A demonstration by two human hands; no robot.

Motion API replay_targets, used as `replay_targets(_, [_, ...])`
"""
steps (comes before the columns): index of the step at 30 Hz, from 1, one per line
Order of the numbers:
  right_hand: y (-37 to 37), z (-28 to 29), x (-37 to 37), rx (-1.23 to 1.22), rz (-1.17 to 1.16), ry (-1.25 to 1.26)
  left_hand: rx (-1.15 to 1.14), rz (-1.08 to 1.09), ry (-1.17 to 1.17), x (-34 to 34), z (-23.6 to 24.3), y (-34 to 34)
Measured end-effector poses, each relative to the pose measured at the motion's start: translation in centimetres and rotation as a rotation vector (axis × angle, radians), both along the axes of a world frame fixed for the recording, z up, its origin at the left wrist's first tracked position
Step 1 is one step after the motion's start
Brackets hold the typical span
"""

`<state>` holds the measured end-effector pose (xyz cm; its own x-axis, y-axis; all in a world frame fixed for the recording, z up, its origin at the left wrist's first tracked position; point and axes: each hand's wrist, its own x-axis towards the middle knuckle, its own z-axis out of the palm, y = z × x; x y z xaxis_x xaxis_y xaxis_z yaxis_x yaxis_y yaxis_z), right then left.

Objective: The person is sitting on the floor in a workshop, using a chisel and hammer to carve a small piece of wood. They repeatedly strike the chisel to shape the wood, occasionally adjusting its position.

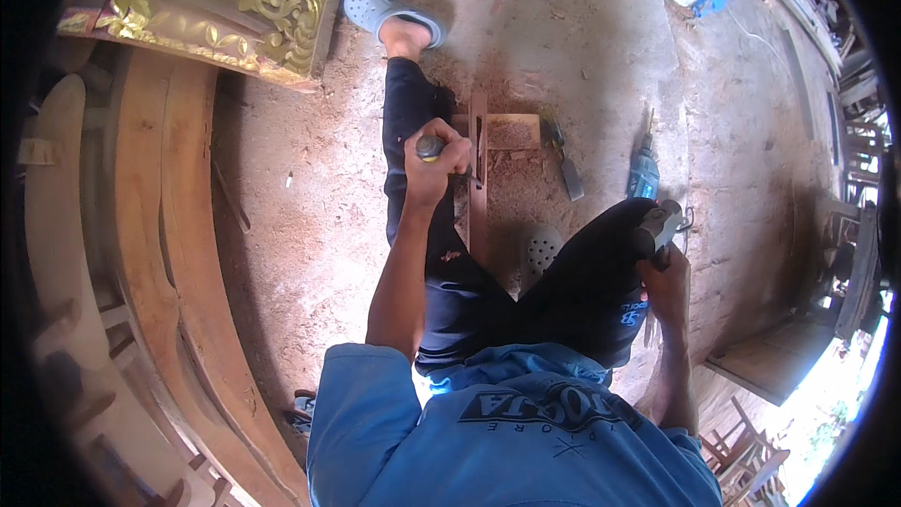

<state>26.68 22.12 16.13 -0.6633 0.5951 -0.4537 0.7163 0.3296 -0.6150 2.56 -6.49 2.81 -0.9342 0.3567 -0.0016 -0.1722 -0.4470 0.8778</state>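
My left hand point(432, 174) is closed around the upright handle of a chisel point(430, 147), its dark and yellow butt end facing up. The chisel's blade is hidden under the hand. Just beside it runs a narrow wooden bar point(478, 211) with dark slots cut in it, lying across a short wooden block point(514, 131) between my legs. Out at the right, beside my knee, my right hand point(666, 286) grips a hammer point(664, 220), whose grey metal head is raised above the hand.
A second chisel point(568, 169) lies right of the block among wood shavings. Farther right is a blue-green power drill point(644, 169). Long curved planks point(150, 160) and a gold carved panel point(225, 0) stand at the left. Several wooden pieces point(859, 253) pile up at the far right.
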Motion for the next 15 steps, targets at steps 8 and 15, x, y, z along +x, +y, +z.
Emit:
replay_targets(8, [-5.3, 5.8, -5.2, -0.114, 0.106, -0.029, 0.007, -0.092, 0.099, 1.7, 0.1, -1.1])
replay_targets(15, [-9.9, 12.9, -11.8, 0.057, 0.491, 0.516, -0.248, -0.165, 0.194, 1.9, -1.4, 1.1])
